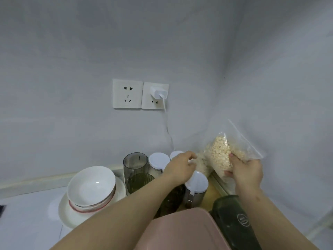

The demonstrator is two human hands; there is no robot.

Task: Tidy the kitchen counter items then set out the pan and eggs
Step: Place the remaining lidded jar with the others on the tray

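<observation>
- Closest to your body, a pink container [182,230] and a dark green bottle [234,221] are sitting low in view.
- Just beyond, white-lidded jars [196,181] and stacked bowls [91,186] are crowding the worktop [21,222].
- Past the jars, your left hand [180,166] is curling toward a pale packet [201,165]; whether it is gripping, you cannot tell.
- At the wall corner, your right hand [246,170] is gripping the oat bag [219,154] by its filled lower part. It is looking light, floppy and slippery, so you are probably better cupping the full belly than pinching the empty film top.
- Farthest off, a charger [158,92] is sitting in the wall socket.
</observation>
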